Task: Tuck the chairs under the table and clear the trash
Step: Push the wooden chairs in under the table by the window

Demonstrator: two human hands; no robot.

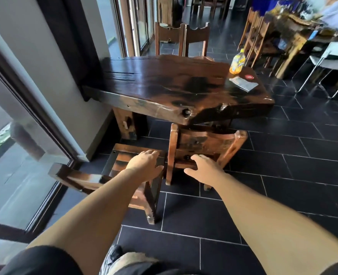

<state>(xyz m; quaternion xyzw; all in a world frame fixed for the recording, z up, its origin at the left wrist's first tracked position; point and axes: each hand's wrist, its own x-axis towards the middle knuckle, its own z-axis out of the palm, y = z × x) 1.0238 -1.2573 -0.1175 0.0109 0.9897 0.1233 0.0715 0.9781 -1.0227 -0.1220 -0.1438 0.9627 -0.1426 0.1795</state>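
Left hand (145, 165): we laid it open on the left chair (122, 165).
Right hand (203, 165): open, fingers on the right chair (204, 144), part-tucked under the desk (164, 86).
Trash: bottle (237, 62) and wrapper (243, 82) sat at the desk's far right.

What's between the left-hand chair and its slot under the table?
Nothing loose is visible on the floor there. The left chair sits angled, seat toward the window, with the table's leg just ahead of it. The right chair, partly tucked, stands close on its right side. It likely needs turning before it slides in.
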